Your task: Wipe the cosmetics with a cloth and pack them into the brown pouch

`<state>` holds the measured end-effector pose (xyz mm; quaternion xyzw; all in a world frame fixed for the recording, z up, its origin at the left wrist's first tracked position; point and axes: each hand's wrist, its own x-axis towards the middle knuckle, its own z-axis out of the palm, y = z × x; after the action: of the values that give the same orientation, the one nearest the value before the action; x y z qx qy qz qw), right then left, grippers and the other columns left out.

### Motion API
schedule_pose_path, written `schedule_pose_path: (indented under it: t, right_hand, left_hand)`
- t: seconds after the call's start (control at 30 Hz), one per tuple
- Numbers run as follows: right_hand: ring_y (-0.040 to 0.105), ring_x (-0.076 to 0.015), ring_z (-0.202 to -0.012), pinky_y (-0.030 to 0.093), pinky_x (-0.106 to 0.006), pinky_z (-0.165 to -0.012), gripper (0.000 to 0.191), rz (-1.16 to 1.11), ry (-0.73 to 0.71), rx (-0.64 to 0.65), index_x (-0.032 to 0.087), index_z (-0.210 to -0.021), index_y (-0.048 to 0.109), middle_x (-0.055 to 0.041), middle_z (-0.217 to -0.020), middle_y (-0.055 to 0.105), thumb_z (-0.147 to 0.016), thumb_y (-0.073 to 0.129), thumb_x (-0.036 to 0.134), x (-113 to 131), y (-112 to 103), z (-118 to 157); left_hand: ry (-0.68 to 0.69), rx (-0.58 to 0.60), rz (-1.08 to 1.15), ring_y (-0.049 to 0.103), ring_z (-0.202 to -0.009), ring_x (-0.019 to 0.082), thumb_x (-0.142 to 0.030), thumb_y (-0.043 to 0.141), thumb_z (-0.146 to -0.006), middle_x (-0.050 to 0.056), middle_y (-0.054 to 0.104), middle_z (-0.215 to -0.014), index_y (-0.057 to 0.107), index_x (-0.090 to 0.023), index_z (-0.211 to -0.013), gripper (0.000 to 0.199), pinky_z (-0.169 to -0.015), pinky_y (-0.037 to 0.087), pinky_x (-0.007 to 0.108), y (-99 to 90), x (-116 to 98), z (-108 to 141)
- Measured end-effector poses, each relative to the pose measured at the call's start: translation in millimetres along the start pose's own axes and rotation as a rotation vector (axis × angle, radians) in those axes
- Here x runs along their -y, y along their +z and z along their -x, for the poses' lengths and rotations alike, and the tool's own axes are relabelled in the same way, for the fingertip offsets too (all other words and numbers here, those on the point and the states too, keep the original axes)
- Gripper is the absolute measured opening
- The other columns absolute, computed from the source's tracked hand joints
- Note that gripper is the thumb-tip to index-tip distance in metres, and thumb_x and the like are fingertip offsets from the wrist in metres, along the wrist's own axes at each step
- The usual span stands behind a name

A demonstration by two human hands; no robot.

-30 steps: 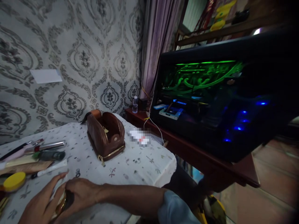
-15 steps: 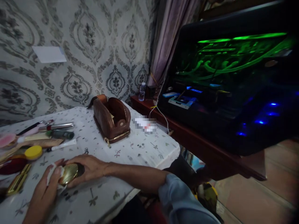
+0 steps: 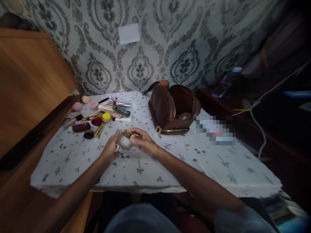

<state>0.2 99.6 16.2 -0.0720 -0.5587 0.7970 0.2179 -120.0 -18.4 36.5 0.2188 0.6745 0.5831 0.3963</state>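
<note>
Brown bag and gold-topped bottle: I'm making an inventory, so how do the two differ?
The brown bag sits open on the tablecloth; the gold-topped bottle is held between the left hand and right hand. The bag is larger and dark; the bottle is smaller and pale. Both show gold-coloured parts.

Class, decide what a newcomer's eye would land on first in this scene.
Probably the open brown bag, standing on the patterned cloth right of the hands. Next, the small yellow lid bright among the cosmetics at left, then the gold-topped bottle held between the left hand and right hand.
</note>
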Motion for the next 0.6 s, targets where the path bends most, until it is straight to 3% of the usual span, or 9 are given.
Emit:
schedule_pose_path:
  t: [0.1, 0.17, 0.27, 0.43, 0.6]
  right_hand:
    - [0.063, -0.0159, -0.088, 0.053, -0.031, -0.081, 0.056, 0.027, -0.013, -0.04, 0.021, -0.105, 0.063, -0.0014, -0.102, 0.066, -0.06, 0.087, 0.044, -0.7, 3.3, 1.0]
    - [0.063, -0.016, -0.09, 0.05, -0.033, -0.088, 0.063, 0.105, -0.068, -0.073, 0.021, -0.108, 0.062, -0.0009, -0.1, 0.066, -0.056, 0.088, 0.045, -1.6, 3.3, 1.0]
    - [0.062, -0.0176, -0.097, 0.049, -0.035, -0.093, 0.069, 0.317, -0.216, -0.135, 0.021, -0.111, 0.062, -0.0024, -0.108, 0.064, -0.053, 0.09, 0.044, -1.9, -1.7, -0.5]
    - [0.06, -0.017, -0.1, 0.05, -0.031, -0.092, 0.07, 0.737, -0.38, -0.15, 0.021, -0.119, 0.061, -0.0033, -0.106, 0.061, -0.059, 0.089, 0.043, 0.8, -7.2, 0.2]
    - [0.059, -0.016, -0.106, 0.049, -0.026, -0.094, 0.072, 0.941, -0.426, -0.093, 0.021, -0.129, 0.053, -0.0049, -0.112, 0.06, -0.068, 0.085, 0.043, 2.2, -4.9, 4.9]
  left_hand:
    - [-0.136, 0.054, 0.348, 0.073, -0.078, 0.02, -0.046, 0.036, -0.1, 0.011, 0.076, -0.093, 0.058, -0.011, -0.125, 0.049, -0.069, 0.06, 0.031, 9.3, -7.5, 7.4]
    - [-0.158, 0.051, 0.414, 0.073, -0.079, 0.02, -0.04, 0.029, -0.103, 0.011, 0.077, -0.093, 0.056, -0.012, -0.13, 0.048, -0.07, 0.061, 0.032, 13.3, -12.4, 14.0]
    - [-0.214, 0.02, 0.37, 0.074, -0.076, 0.021, -0.037, 0.031, -0.102, 0.01, 0.077, -0.092, 0.053, -0.013, -0.135, 0.047, -0.064, 0.062, 0.031, 14.7, -15.5, 19.9]
    - [-0.303, 0.073, 0.254, 0.073, -0.066, 0.023, -0.038, 0.055, -0.091, 0.007, 0.077, -0.092, 0.058, -0.018, -0.13, 0.044, -0.043, 0.054, 0.024, 11.3, -14.1, 20.6]
    - [-0.322, -0.023, 0.289, 0.074, -0.077, 0.023, -0.038, 0.063, -0.085, 0.001, 0.078, -0.102, 0.057, -0.031, -0.134, 0.05, -0.057, 0.063, 0.029, -4.8, 1.7, 1.9]
